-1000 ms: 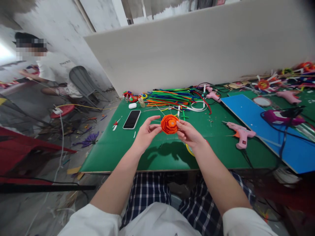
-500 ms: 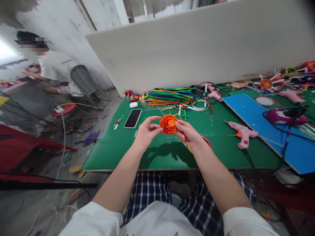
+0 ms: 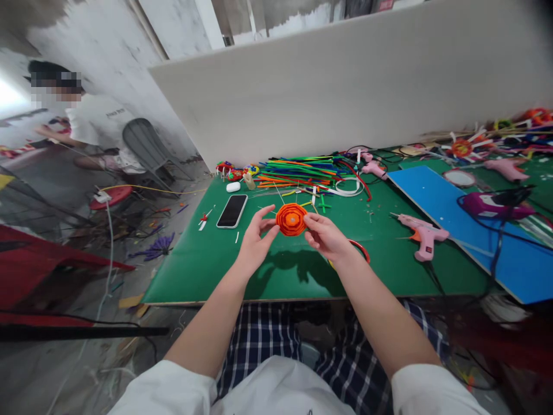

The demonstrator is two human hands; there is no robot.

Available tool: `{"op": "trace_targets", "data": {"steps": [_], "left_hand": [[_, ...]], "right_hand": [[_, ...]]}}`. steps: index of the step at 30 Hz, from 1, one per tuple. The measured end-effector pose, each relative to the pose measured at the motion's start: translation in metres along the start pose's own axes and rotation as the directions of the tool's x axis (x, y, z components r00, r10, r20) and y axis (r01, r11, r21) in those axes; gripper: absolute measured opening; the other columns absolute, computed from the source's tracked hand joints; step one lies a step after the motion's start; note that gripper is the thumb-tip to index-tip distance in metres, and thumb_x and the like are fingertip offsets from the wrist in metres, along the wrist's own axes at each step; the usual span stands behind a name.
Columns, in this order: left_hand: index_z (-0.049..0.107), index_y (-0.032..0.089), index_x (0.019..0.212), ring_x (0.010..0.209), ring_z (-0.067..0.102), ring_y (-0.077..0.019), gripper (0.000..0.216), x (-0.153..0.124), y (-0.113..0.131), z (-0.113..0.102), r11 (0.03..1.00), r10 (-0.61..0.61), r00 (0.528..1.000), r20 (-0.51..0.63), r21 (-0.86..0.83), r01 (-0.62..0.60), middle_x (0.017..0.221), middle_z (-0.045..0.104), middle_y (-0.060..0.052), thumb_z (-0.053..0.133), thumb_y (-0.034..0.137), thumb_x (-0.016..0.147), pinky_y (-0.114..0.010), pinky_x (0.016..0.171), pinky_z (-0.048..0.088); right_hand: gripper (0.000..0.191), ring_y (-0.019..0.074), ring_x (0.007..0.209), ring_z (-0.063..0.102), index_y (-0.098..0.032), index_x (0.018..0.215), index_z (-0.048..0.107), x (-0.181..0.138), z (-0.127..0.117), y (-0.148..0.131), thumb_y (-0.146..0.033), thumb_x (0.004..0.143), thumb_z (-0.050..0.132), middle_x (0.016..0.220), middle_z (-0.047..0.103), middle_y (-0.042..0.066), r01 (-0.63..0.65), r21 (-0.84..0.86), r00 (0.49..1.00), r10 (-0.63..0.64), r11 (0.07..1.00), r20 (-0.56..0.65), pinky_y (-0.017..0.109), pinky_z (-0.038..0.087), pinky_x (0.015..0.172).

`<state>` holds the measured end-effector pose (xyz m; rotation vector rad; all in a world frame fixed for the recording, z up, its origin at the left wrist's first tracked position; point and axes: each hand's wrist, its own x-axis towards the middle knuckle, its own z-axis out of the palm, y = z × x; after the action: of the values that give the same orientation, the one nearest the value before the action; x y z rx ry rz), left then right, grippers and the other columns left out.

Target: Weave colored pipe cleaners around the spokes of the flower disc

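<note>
An orange, ringed disc (image 3: 292, 219), woven from what look like fuzzy craft stems, is held up above the green table. Thin pale wires or sticks jut out behind it. My right hand (image 3: 325, 235) pinches its right edge between thumb and fingers. At its left edge, my left hand (image 3: 256, 237) holds it lightly with thumb and a bent finger, the index finger raised. Beneath my right wrist lies a red and yellow ring (image 3: 359, 250), partly covered. Behind the disc is a pile of coloured craft stems (image 3: 298, 172), with a small green cross piece (image 3: 323, 204) nearer.
A phone (image 3: 232, 211) and a white earbud case (image 3: 233, 187) lie on the left of the table (image 3: 185, 271). To the right are a pink glue gun (image 3: 423, 235), a blue board (image 3: 470, 225) and a purple glue gun (image 3: 496, 205) with cables. A co-worker (image 3: 97, 124) sits far left.
The disc has tilted and shifted slightly left, so its rings face me more fully. My right-hand fingers have moved a little along its edge.
</note>
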<state>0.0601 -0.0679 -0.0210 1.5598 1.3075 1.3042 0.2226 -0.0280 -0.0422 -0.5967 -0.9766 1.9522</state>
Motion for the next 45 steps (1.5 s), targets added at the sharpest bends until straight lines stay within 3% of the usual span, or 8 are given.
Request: {"op": "trace_targets", "data": {"steps": [11, 23, 28, 32, 35, 38, 41, 45], "left_hand": [[0.044, 0.018, 0.106, 0.072, 0.054, -0.0115, 0.045, 0.009, -0.001, 0.004, 0.987, -0.034, 0.999, 0.009, -0.154, 0.035, 0.075, 0.057, -0.002, 0.059, 0.024, 0.064, -0.025, 0.068, 0.043], [0.044, 0.018, 0.108, 0.079, 0.054, -0.014, 0.043, 0.009, -0.003, 0.004, 0.998, -0.025, 0.996, 0.084, -0.054, 0.03, 0.084, 0.058, -0.004, 0.056, 0.025, 0.067, -0.03, 0.076, 0.042], [0.049, 0.02, 0.102, 0.1, 0.047, -0.0173, 0.037, 0.004, -0.004, 0.004, 0.998, -0.002, 0.991, -0.133, -0.061, -0.006, 0.102, 0.053, -0.006, 0.057, 0.027, 0.067, -0.034, 0.089, 0.033], [0.042, 0.023, 0.11, 0.095, 0.051, -0.02, 0.04, -0.004, -0.005, 0.009, 0.804, -0.283, 0.952, 0.118, -0.511, 0.303, 0.105, 0.052, -0.007, 0.043, 0.041, 0.075, -0.041, 0.083, 0.038], [0.04, 0.023, 0.112, 0.09, 0.054, -0.0213, 0.045, -0.008, -0.004, 0.01, 0.553, -0.302, 0.882, 0.361, -0.687, 0.471, 0.102, 0.053, -0.007, 0.032, 0.049, 0.077, -0.043, 0.078, 0.042], [0.044, 0.022, 0.109, 0.081, 0.057, -0.0174, 0.043, -0.008, -0.01, 0.006, 0.434, -0.316, 0.856, 0.409, -0.74, 0.514, 0.096, 0.056, -0.005, 0.033, 0.049, 0.077, -0.036, 0.07, 0.047], [0.05, 0.019, 0.102, 0.069, 0.058, -0.0114, 0.032, -0.007, -0.021, 0.0, 0.425, -0.378, 0.828, 0.413, -0.718, 0.552, 0.086, 0.059, -0.003, 0.044, 0.038, 0.076, -0.023, 0.057, 0.049], [0.052, 0.02, 0.097, 0.065, 0.058, -0.0103, 0.033, -0.005, -0.032, -0.005, 0.595, -0.404, 0.867, 0.291, -0.636, 0.491, 0.085, 0.06, -0.002, 0.057, 0.014, 0.066, -0.02, 0.055, 0.048]], "right_hand": [[0.023, 0.0018, 0.029, 0.04, -0.015, 0.071, 0.051, -0.002, 0.003, 0.001, -0.034, 0.062, 0.061, 0.048, 0.047, -0.007, 0.028, -0.201, 0.999, -0.033, 0.979, -0.023, 0.012, 0.026, 0.025], [0.026, 0.0004, 0.033, 0.042, -0.015, 0.077, 0.052, 0.0, 0.001, 0.002, -0.039, 0.068, 0.054, 0.063, 0.054, -0.002, 0.001, -0.088, 0.998, -0.007, 0.996, -0.07, 0.011, 0.027, 0.025], [0.02, 0.0039, 0.037, 0.046, -0.017, 0.073, 0.053, -0.001, 0.002, 0.0, -0.034, 0.066, 0.058, 0.056, 0.052, -0.004, 0.167, -0.232, 0.972, -0.199, 0.958, -0.126, 0.013, 0.032, 0.028], [0.019, 0.0082, 0.048, 0.053, -0.019, 0.081, 0.058, -0.006, 0.007, -0.001, -0.032, 0.068, 0.054, 0.074, 0.058, 0.001, 0.32, -0.543, 0.911, -0.41, 0.777, -0.05, 0.02, 0.042, 0.037], [0.016, 0.0121, 0.071, 0.057, -0.022, 0.084, 0.062, -0.008, 0.008, 0.002, -0.025, 0.072, 0.05, 0.095, 0.055, 0.004, 0.429, -0.743, 0.854, -0.499, 0.514, 0.148, 0.026, 0.049, 0.058], [0.022, 0.0148, 0.095, 0.051, -0.025, 0.088, 0.062, -0.009, 0.008, 0.007, -0.017, 0.075, 0.046, 0.102, 0.054, 0.002, 0.496, -0.827, 0.807, -0.492, 0.266, 0.326, 0.03, 0.044, 0.079], [0.029, 0.0147, 0.098, 0.05, -0.026, 0.095, 0.059, -0.013, 0.011, 0.008, -0.012, 0.076, 0.041, 0.114, 0.049, 0.001, 0.506, -0.852, 0.815, -0.402, 0.138, 0.419, 0.03, 0.042, 0.082], [0.033, 0.0149, 0.094, 0.052, -0.03, 0.099, 0.057, -0.025, 0.019, -0.002, -0.014, 0.077, 0.038, 0.124, 0.04, -0.001, 0.497, -0.852, 0.836, -0.356, 0.164, 0.418, 0.029, 0.045, 0.075]]}}
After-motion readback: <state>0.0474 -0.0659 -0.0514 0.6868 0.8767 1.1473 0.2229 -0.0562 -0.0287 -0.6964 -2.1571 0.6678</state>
